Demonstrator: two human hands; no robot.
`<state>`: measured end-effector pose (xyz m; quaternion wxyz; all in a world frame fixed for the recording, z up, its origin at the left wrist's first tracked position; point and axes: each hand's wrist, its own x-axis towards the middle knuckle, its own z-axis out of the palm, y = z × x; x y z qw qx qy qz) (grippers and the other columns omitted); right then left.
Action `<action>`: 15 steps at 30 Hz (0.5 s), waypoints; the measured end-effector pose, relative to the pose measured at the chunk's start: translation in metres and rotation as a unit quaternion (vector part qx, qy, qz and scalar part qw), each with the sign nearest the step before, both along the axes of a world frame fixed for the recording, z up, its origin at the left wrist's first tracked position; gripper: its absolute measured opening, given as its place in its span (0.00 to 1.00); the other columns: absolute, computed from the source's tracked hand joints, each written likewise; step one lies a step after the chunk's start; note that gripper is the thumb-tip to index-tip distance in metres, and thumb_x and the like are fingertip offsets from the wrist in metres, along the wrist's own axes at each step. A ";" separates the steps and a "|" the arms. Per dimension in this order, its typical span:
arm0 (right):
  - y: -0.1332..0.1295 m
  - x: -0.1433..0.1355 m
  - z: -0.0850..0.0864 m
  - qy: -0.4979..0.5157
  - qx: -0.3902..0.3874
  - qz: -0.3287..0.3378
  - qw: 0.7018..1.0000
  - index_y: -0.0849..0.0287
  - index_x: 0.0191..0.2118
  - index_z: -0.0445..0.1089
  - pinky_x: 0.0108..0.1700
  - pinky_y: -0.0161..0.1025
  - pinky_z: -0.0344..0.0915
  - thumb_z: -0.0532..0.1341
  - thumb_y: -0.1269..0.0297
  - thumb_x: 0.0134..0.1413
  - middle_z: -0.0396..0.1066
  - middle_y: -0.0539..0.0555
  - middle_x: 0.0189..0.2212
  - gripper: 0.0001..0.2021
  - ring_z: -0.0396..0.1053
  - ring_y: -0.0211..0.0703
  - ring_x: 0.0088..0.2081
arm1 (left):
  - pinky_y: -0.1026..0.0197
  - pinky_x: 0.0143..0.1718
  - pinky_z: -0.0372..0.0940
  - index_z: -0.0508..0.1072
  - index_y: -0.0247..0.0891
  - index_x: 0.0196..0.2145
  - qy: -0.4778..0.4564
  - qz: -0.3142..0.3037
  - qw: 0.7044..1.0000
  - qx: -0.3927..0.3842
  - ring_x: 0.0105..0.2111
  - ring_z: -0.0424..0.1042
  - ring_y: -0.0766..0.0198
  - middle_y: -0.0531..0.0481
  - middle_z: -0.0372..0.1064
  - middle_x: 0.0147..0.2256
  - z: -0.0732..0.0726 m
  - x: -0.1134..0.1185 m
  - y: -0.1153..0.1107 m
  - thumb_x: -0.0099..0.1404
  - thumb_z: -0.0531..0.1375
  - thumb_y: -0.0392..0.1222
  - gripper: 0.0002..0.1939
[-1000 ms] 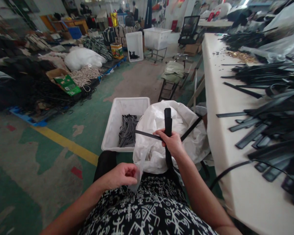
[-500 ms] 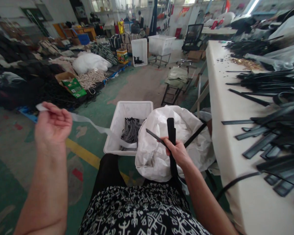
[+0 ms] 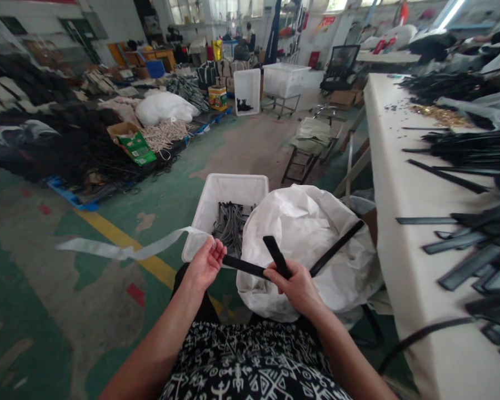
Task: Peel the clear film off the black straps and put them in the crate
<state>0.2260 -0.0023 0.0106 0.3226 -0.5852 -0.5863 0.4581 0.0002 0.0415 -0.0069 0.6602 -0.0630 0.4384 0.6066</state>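
Observation:
My right hand is closed around black straps; one strap end stands up out of the fist and another strap reaches leftward to my left hand. My left hand has its fingers curled together in front of the white bin. A thin, translucent white strip trails from its fingertips out to the left, loose in the air. The left end of the black strap meets these fingers; whether they grip it too, I cannot tell. Below and beyond my right hand sits a bulging white sack with a black strap across it.
A white plastic bin holds dark grey strips. Along the right runs a pale-topped table bearing piles of black straps. A folding stool stands ahead. Heaped goods lie on blue pallets at left.
My left hand has swung from the far left to beside my right hand, the white strip now trailing behind it. The black straps in my right hand have tilted. The view has shifted slightly left.

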 end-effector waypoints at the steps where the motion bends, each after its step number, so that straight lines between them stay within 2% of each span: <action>1: -0.001 -0.001 -0.001 -0.023 0.017 0.001 1.000 0.58 0.27 0.71 0.23 0.34 0.56 0.62 0.55 0.50 0.63 0.46 0.15 0.12 0.60 0.35 0.18 | 0.63 0.33 0.73 0.71 0.32 0.27 -0.002 -0.003 1.000 -0.002 0.25 0.74 0.67 0.50 0.73 0.24 0.003 0.001 0.000 0.65 0.58 0.33 0.08; 4: -0.001 -0.005 -0.001 -0.088 0.064 -0.003 0.994 0.58 0.26 0.70 0.24 0.34 0.57 0.61 0.54 0.52 0.65 0.48 0.17 0.13 0.62 0.38 0.20 | 0.63 0.32 0.73 0.72 0.32 0.29 0.000 -0.008 1.000 0.001 0.27 0.75 0.67 0.49 0.74 0.28 0.010 0.002 -0.002 0.64 0.58 0.33 0.06; 10: 0.001 -0.011 -0.002 -0.160 0.132 0.008 0.978 0.57 0.25 0.68 0.29 0.34 0.56 0.58 0.55 0.57 0.68 0.50 0.21 0.14 0.65 0.39 0.26 | 0.63 0.31 0.73 0.73 0.33 0.30 0.024 -0.016 0.999 0.040 0.28 0.75 0.66 0.48 0.75 0.29 0.002 0.012 -0.012 0.63 0.60 0.33 0.04; 15: 0.000 -0.012 0.000 -0.183 0.162 0.005 0.970 0.56 0.29 0.71 0.30 0.34 0.56 0.58 0.57 0.58 0.69 0.50 0.25 0.11 0.66 0.39 0.27 | 0.62 0.29 0.73 0.73 0.33 0.31 0.011 -0.024 0.999 0.034 0.27 0.75 0.65 0.48 0.75 0.28 0.004 0.022 -0.018 0.63 0.59 0.32 0.04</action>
